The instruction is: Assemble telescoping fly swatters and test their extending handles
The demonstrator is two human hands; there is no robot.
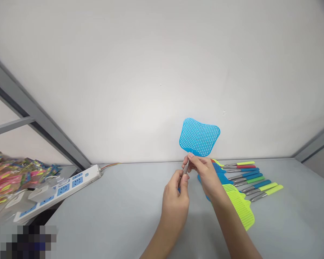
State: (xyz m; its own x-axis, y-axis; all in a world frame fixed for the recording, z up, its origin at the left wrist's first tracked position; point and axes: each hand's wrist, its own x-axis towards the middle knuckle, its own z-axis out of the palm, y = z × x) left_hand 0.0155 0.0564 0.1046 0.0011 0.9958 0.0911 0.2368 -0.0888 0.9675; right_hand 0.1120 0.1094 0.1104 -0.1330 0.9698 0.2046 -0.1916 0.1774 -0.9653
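We pinched the steel shaft [186, 168] of a blue plastic fly swatter [199, 137] just below its mesh head with our right hand [206, 175], our left hand [175, 205] curled around it lower down, upright above the grey table [118, 216]. A slackened pinch could have dropped it onto the yellow-green swatters [240, 207] nearby.

a blue plastic fly swatter [199, 137] is standing almost upright in the air, its flat, rounded head facing forward and showing rows of small square holes — its slim metal handle [185, 169] is running downward, partly hidden.
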